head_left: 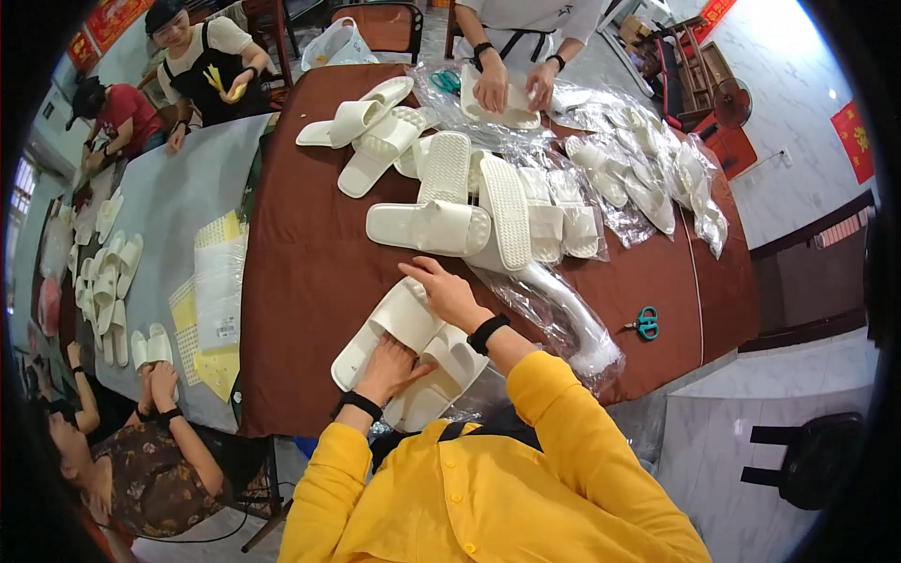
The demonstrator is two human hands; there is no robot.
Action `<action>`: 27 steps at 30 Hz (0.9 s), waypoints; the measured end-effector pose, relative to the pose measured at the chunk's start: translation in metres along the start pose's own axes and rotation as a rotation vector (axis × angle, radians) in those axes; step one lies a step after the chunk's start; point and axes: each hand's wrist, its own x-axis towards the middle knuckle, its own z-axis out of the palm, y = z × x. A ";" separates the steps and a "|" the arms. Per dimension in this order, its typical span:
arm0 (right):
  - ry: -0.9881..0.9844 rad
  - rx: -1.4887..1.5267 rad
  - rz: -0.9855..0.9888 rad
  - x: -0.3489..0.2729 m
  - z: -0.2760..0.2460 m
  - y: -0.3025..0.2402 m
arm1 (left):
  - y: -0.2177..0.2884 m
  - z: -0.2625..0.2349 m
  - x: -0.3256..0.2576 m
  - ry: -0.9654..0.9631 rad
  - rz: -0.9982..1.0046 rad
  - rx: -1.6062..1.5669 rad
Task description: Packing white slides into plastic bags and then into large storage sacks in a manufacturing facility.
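My L hand (pixel 385 368) has fingers at strap opening of white, foam-like, open-toe slipper (pixel 405 314); grip, can't tell. Hard pull may stretch strap. White matching slipper (pixel 458 361), right of these fingers, may slide if bumped. R hand (pixel 450 296): fingers extended at first slipper's toe, not clenched; crumpled clear plastic bag (pixel 587 342) rightward may snag bc loose.
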 end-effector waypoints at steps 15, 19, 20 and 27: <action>0.084 -0.052 -0.250 0.009 -0.020 0.022 | 0.006 -0.006 -0.011 0.112 0.050 -0.148; 0.094 0.206 -0.118 -0.021 -0.033 0.026 | 0.011 -0.004 -0.044 0.212 0.046 -0.468; 0.109 0.248 -0.082 -0.028 -0.036 0.025 | 0.015 -0.008 -0.048 0.224 0.042 -0.456; 0.073 0.215 -0.045 -0.078 -0.041 -0.002 | 0.054 -0.040 -0.003 0.569 -0.195 -0.454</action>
